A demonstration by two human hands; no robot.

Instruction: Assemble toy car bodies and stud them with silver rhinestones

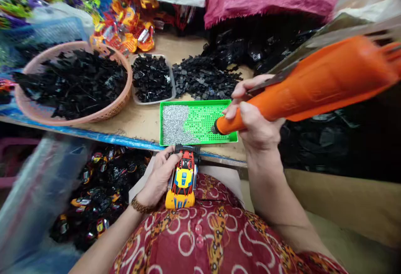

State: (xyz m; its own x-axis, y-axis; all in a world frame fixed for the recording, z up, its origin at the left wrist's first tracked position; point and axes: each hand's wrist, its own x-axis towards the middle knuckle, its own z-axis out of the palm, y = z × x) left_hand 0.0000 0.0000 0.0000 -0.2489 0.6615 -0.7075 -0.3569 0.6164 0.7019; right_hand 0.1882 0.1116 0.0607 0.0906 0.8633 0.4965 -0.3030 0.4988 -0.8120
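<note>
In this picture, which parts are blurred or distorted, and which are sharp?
Head view: the orange electric screwdriver in the right hand is motion-blurred toward its rear end; the toy car in the left hand and the green tray are sharp; the wide lens curves the table edge; the lower-left corner is smeared; light is even, without strong glare.

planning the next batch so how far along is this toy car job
Done: many toy cars lie in a heap under the table, finished or not I cannot tell. In hand: the left hand holds one toy car on the lap; the right hand holds the orange screwdriver, tip over the green tray of screws. Left: the basket and the loose pile hold plenty of black parts.
</note>
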